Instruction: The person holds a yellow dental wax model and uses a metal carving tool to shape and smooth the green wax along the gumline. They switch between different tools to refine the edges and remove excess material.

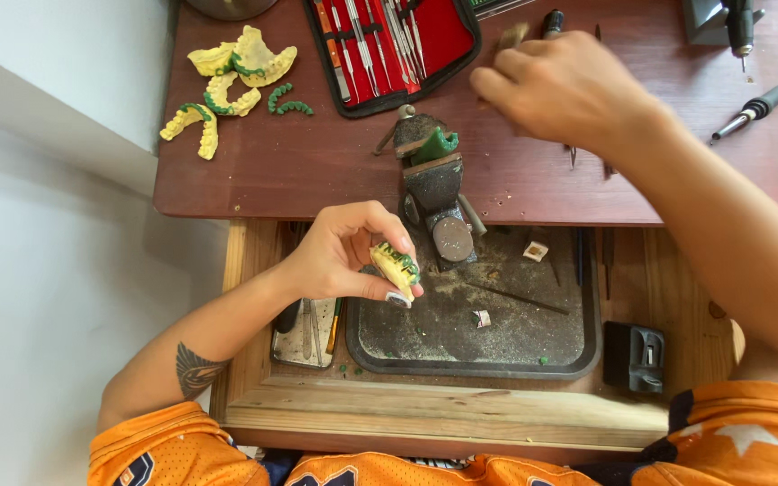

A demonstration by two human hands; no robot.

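— Where do we have our left hand (pixel 348 252)?

— Low and near the body. Our left forearm runs in from the lower left, bare, a dark tattoo showing near the elbow. The wrist is bent, and the thumb and fingers (pixel 389 236) are curled together in a pinch, tips pointing right and a little down.

— And our right hand (pixel 565 90)?

— Stretched well forward. The right arm comes in from the lower right edge and rises across to the upper middle. We see the back of the hand, knuckles up, fingers folded loosely under and pointing left. Whether they clasp anything we cannot tell.

— The two hands?

— Well apart, left near, right far.
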